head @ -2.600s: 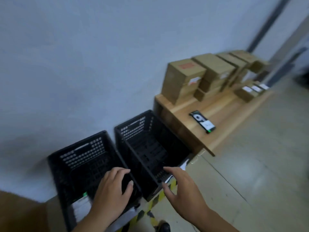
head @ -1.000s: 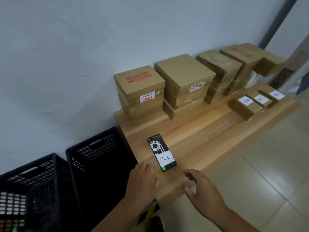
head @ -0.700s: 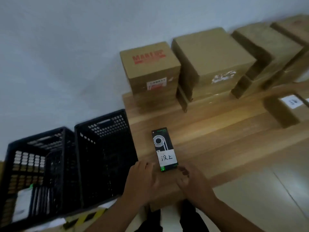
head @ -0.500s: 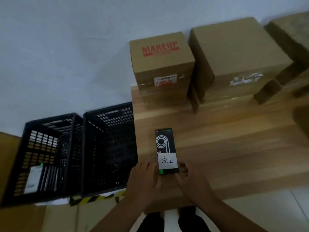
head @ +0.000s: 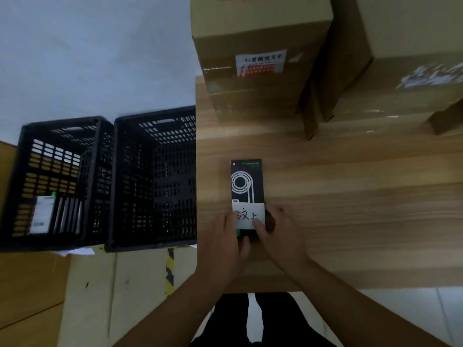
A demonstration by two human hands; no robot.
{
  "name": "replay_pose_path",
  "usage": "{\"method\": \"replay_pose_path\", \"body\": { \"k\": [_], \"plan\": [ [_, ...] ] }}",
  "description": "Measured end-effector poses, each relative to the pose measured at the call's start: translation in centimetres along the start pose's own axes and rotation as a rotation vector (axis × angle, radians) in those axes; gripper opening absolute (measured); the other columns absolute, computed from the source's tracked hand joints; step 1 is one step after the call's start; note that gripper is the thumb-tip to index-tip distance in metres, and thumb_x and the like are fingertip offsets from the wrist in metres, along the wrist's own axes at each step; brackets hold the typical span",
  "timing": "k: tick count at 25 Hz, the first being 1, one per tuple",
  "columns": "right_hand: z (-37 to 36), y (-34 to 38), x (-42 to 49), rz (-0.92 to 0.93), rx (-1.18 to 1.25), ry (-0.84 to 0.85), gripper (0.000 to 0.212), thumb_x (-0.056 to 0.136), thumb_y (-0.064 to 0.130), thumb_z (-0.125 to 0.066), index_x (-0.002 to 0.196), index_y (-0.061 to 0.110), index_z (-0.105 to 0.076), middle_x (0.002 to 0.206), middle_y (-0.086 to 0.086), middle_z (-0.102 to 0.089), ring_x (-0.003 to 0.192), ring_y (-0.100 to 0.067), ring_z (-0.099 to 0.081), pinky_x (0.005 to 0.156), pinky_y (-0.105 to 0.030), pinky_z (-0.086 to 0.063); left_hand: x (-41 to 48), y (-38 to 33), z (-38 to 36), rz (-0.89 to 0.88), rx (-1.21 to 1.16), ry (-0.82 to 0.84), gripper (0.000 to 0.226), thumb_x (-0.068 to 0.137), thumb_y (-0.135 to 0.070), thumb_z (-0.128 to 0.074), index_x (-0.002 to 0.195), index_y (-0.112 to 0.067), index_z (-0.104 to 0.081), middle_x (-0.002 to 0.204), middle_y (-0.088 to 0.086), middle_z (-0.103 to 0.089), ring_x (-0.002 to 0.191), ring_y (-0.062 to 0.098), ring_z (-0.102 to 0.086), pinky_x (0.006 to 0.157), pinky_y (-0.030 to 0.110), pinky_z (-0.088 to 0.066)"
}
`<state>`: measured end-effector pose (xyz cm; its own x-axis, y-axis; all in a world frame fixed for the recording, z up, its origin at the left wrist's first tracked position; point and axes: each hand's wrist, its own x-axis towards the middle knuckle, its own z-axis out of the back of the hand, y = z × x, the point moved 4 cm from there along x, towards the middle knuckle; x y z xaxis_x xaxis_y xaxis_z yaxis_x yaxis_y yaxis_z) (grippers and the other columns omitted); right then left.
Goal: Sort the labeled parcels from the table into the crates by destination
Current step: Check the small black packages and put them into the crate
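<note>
At near edge of table (head: 350,201): my left hand (head: 223,249) and right hand (head: 281,237) pinched near end of black parcel (head: 246,184).
Risk: my grip partly covered label (head: 250,214); misread destination, wrong crate (head: 150,186).

One table (head: 350,176). On the table near its front edge: one black parcel (head: 246,184), with one white label (head: 249,216). At the table's back: two large boxes in plain view, sticker box (head: 260,28) and plain box (head: 406,33); one sticker (head: 260,62) on the former. More boxes under and beside these, only partly seen, number unclear. Left of the table: two crates, near crate (head: 155,176) against the table's side, far crate (head: 60,176) beyond. In the far crate: one white-fronted packet (head: 41,214). At the table's front edge: two hands, left hand (head: 223,249) and right hand (head: 283,241), both pinching the parcel's near end.
</note>
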<state>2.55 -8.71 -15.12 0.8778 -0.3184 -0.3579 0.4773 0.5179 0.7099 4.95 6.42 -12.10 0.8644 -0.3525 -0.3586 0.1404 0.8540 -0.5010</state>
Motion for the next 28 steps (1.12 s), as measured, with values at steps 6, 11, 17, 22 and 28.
{"method": "replay_pose_path", "body": {
  "k": [6,11,17,22,28],
  "plan": [
    [2.1,2.3,-1.9,0.09,0.359,-0.073,0.068,0.091,0.018,-0.074,0.139,0.055,-0.043,0.123,0.033,-0.06,0.11,0.007,-0.062,0.084,-0.008,-0.051,0.5,-1.9,1.6,0.136,-0.36,0.067,0.053,0.099,-0.06,-0.04,0.147,-0.038,-0.034,0.133,-0.022,-0.052,0.116,-0.007,-0.05,0.095,0.023,-0.046],
    [4.6,4.8,-4.5,0.212,0.231,-0.063,0.068,0.09,0.022,-0.075,0.13,0.066,-0.041,0.119,0.034,-0.061,0.104,0.01,-0.062,0.079,-0.006,-0.048,0.3,-4.5,4.9,0.257,-0.671,0.169,0.055,0.083,-0.083,-0.041,0.129,-0.052,-0.037,0.1,-0.029,-0.064,0.084,-0.02,-0.059,0.07,0.015,-0.046],
    [7.2,5.7,-6.1,0.439,0.104,-0.116,0.062,0.08,0.031,-0.077,0.138,0.028,-0.057,0.138,0.018,-0.057,0.127,-0.004,-0.054,0.104,-0.024,-0.046,0.3,-6.3,5.2,0.248,-0.84,0.17,0.029,0.094,-0.054,-0.059,0.117,-0.037,-0.06,0.105,-0.018,-0.073,0.092,-0.007,-0.069,0.074,0.015,-0.054],
    [9.5,3.1,-4.9,0.078,0.402,-0.072,0.045,0.092,0.041,-0.072,0.131,0.05,-0.052,0.127,0.027,-0.061,0.116,0.008,-0.058,0.084,-0.011,-0.05,0.8,-6.5,4.3,0.252,-0.828,0.138,0.021,0.096,-0.04,-0.063,0.116,-0.041,-0.056,0.107,-0.017,-0.071,0.087,-0.005,-0.07,0.076,0.023,-0.059],
    [9.2,0.7,-4.2,-0.102,0.791,0.086,0.048,0.092,0.013,-0.073,0.13,0.04,-0.064,0.116,0.003,-0.076,0.107,-0.016,-0.073,0.086,-0.039,-0.062,0.0,-6.1,3.6,0.237,-0.811,0.09,0.038,0.099,-0.036,-0.059,0.133,-0.047,-0.045,0.106,-0.01,-0.074,0.088,0.005,-0.073,0.077,0.033,-0.062]
  ]
}}
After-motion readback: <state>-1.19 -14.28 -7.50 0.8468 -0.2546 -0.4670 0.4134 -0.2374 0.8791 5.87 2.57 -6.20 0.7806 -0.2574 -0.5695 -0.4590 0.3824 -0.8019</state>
